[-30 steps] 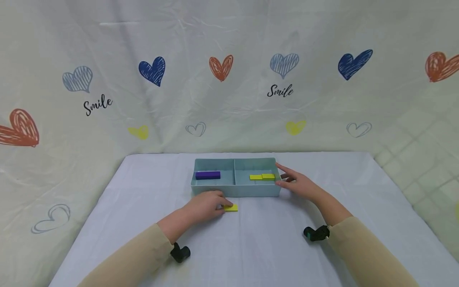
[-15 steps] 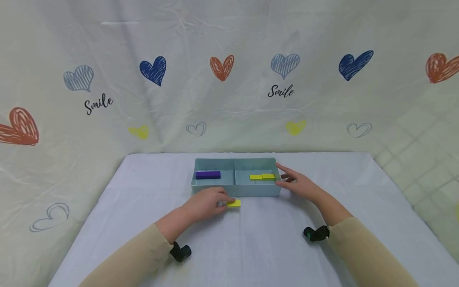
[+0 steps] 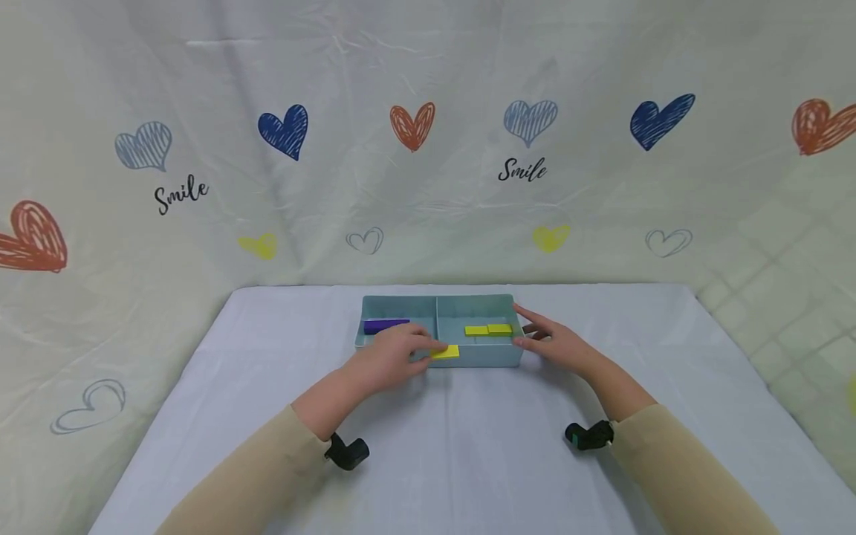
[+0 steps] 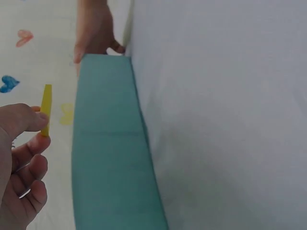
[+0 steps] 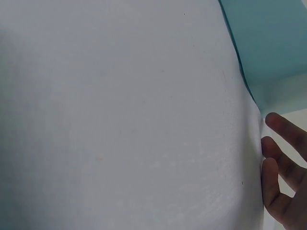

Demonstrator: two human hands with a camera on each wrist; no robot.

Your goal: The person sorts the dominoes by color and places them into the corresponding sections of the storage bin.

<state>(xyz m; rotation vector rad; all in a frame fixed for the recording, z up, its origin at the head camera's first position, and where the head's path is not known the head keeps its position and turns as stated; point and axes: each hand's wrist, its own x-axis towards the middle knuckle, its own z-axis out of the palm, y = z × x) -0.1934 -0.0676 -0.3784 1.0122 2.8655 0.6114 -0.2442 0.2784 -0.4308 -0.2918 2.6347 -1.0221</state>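
My left hand (image 3: 388, 360) pinches a thin yellow block (image 3: 448, 351) between thumb and fingers, in front of the box near the height of its front rim. The left wrist view shows that block (image 4: 46, 108) on edge, its other fingers loosely bent below. A blue-green two-compartment box (image 3: 488, 358) sits beyond the hand. My right hand (image 3: 558, 345) touches the box's right end with fingers spread. Two yellow blocks (image 3: 476, 331) lie in the right compartment. A dark purple block (image 3: 383, 325) lies in the left one, partly hidden by the left hand.
A white cloth (image 3: 508, 446) covers the table under the box. Behind it hangs a pale curtain (image 3: 455, 193) printed with hearts. A divider (image 3: 438, 316) splits the box into two. Small black wrist cameras (image 3: 348, 452) are worn on both arms.
The left hand has lifted the yellow block off the table and carried it forward and slightly right, up to the box's front rim. The right hand stays at the box's end.
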